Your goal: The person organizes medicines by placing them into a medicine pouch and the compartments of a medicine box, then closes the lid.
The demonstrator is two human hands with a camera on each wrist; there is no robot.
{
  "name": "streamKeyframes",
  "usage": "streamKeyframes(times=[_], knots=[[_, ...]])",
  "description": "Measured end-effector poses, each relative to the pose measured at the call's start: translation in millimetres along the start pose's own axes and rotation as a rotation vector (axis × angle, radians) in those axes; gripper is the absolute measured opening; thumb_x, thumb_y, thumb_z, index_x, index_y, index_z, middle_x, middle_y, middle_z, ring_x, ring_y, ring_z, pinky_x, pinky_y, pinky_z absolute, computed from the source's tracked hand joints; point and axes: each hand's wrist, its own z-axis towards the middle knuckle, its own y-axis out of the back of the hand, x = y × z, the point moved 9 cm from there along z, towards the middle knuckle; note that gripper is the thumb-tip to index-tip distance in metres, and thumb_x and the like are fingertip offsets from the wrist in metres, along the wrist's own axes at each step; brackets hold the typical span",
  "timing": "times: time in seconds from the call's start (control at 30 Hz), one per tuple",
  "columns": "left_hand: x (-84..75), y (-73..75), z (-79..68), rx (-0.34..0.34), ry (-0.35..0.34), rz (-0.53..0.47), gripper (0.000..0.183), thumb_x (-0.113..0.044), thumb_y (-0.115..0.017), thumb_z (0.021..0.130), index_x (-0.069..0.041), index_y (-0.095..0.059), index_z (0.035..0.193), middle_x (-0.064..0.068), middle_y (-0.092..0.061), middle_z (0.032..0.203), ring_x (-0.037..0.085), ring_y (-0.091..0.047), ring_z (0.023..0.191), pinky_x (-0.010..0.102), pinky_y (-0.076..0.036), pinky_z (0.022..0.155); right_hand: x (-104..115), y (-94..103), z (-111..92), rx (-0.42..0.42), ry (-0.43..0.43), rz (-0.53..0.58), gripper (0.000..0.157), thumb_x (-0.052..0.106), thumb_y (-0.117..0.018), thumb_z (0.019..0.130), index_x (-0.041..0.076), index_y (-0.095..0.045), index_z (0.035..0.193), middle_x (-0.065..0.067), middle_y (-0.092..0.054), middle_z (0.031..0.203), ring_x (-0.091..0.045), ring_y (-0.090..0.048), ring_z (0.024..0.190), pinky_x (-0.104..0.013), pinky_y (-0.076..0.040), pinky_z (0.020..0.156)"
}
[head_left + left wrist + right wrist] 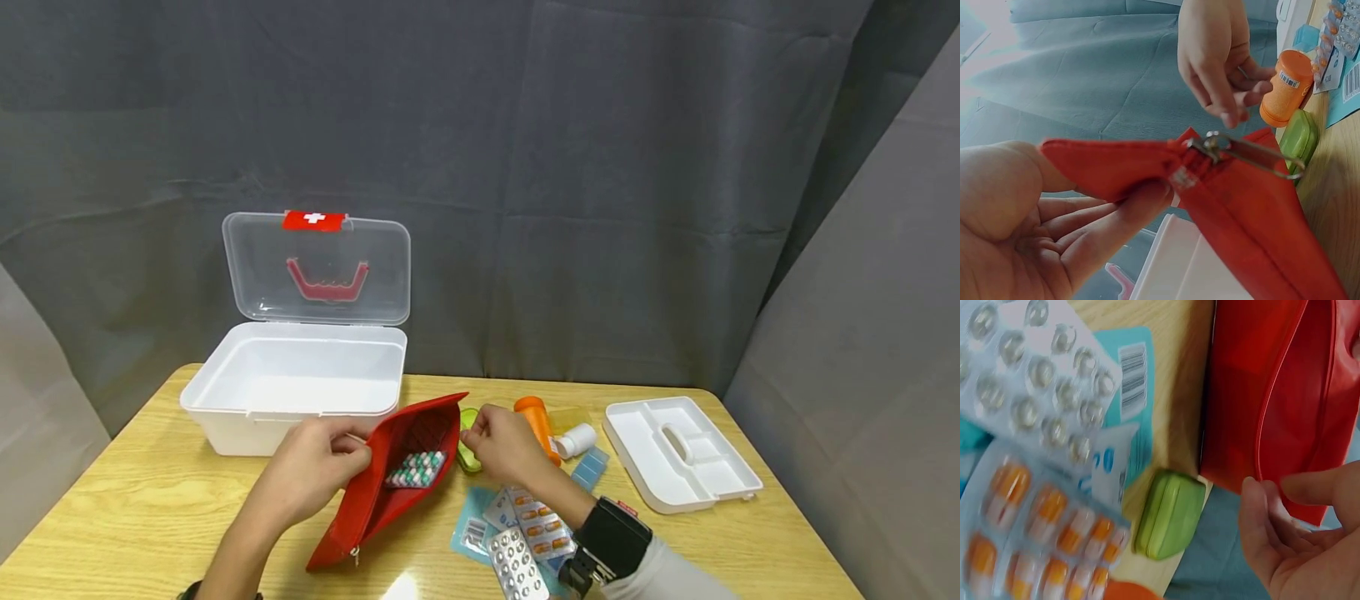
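My left hand [318, 462] pinches the rim of a red zip pouch [348, 517] near its zipper end, and the pouch mouth gapes. Inside lies a blister pack of green-and-white capsules [416, 470]. A metal zipper pull [1260, 156] hangs in front of the red fabric in the left wrist view. My right hand [506, 446] is at the pouch's far right edge, fingertips right at the rim, thumb and forefinger a little apart in the right wrist view [1300, 531]. Just behind those fingers sits a small green case [470, 450].
An open white box [292, 425] with a clear lid stands at the back left. An orange bottle [536, 421], white bottle [576, 440], blue pill organizer [590, 468], teal packet [471, 533] and blister packs [517, 567] lie right of the pouch. A white tray [675, 492] is at right.
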Motion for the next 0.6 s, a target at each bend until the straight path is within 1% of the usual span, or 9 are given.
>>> streamKeyframes(times=[0.13,0.27,0.47,0.6], knots=[[0.4,1.4,0.2,-0.003,0.009,-0.005,0.023,-0.001,-0.059,0.081,-0.009,-0.075,0.095,-0.004,-0.074,0.078,0.008,-0.063,0.07,0.023,-0.05,0.061,-9.1,5.0,-7.0,0.045,-0.024,-0.08,0.024,0.016,-0.073,0.088,0.011,-0.058,0.071,0.003,-0.051,0.062,-0.013,-0.048,0.056,-0.025,-0.036,0.051],[0.6,3.3,0.4,-0.007,0.017,-0.004,0.023,-0.001,-0.059,0.081,-0.008,-0.075,0.096,-0.003,-0.074,0.079,0.009,-0.063,0.071,0.023,-0.05,0.062,-21.5,6.9,-16.4,0.101,-0.049,-0.161,0.025,0.015,-0.077,0.085,0.012,-0.058,0.069,0.002,-0.052,0.062,-0.014,-0.048,0.058,-0.027,-0.037,0.052],[1.2,4.2,0.1,-0.005,0.026,0.007,0.023,-0.002,-0.059,0.081,-0.009,-0.076,0.096,-0.003,-0.074,0.079,0.009,-0.062,0.071,0.023,-0.049,0.062,-39.0,11.7,-28.4,0.165,-0.102,-0.18,0.03,0.016,-0.077,0.086,0.011,-0.056,0.065,0.002,-0.046,0.056,-0.013,-0.043,0.051,-0.026,-0.034,0.049],[1.1,4.8,0.0,-0.008,0.023,0.01,0.023,-0.002,-0.059,0.081,-0.009,-0.076,0.096,-0.004,-0.074,0.079,0.009,-0.062,0.07,0.023,-0.049,0.062,-48.5,15.1,-35.8,0.189,-0.137,-0.207,0.035,0.018,-0.081,0.084,0.011,-0.053,0.063,0.003,-0.044,0.054,-0.011,-0.041,0.049,-0.025,-0.031,0.047]])
